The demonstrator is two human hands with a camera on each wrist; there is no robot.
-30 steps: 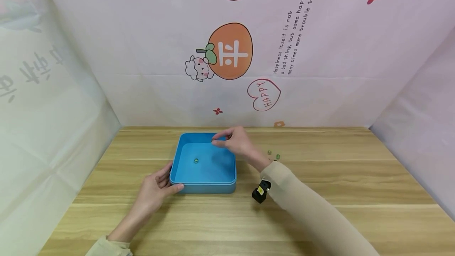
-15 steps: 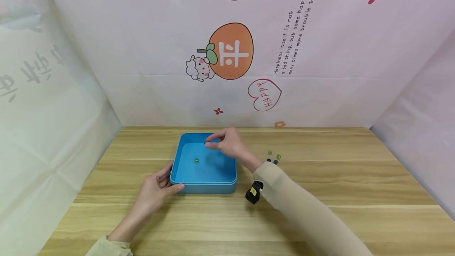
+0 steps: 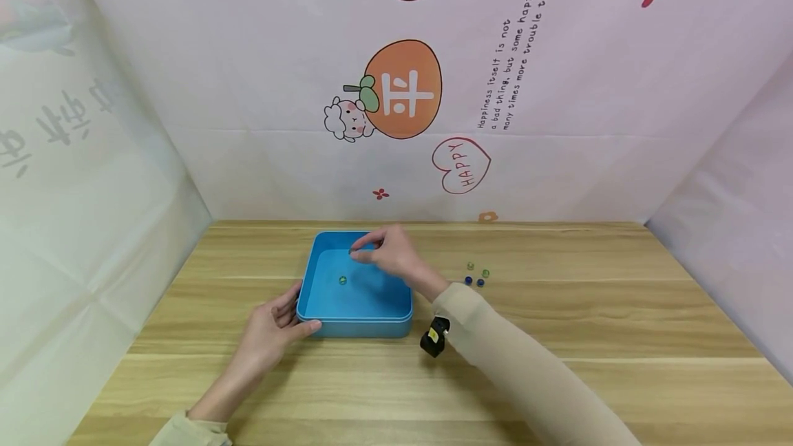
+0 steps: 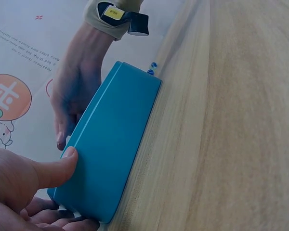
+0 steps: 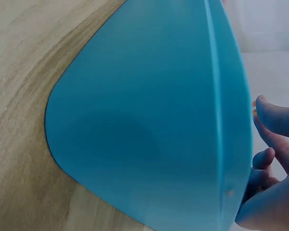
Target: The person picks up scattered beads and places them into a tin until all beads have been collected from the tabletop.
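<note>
The step in hand looks like placing a small item into the blue box (image 3: pixel 355 328), which stands on the desk (image 3: pixel 588 294) near its back edge, left of the middle. The right hand (image 3: pixel 395 253) is over the box's interior with thumb and forefinger pinched together on what seems to be a small item (image 5: pixel 254 109); it is too small and shaded to say exactly what. The left hand (image 3: pixel 265 333) clasps the box at its corner facing the desk's left and front edges, thumb over the rim, fingers along the side. One green marble (image 3: pixel 343 280) lies on the box floor.

My judgement is that the next move calls for lowering the pinched fingertips inside the rim and parting them gently, since a round thing could roll or bounce, while the left hand steadies the box.

Toward the desk's right edge, well apart from the box, lie two pale green marbles (image 3: pixel 486 273) and two blue marbles (image 3: pixel 468 281), close together. Wide bare wood lies between them and the right edge. Behind the box only a narrow strip separates it from the back edge, where the wall cloth (image 3: pixel 279 177) rises. The wrist camera (image 3: pixel 433 338) hangs just beside the box's right wall, so reaching lower leaves little margin there.
</note>
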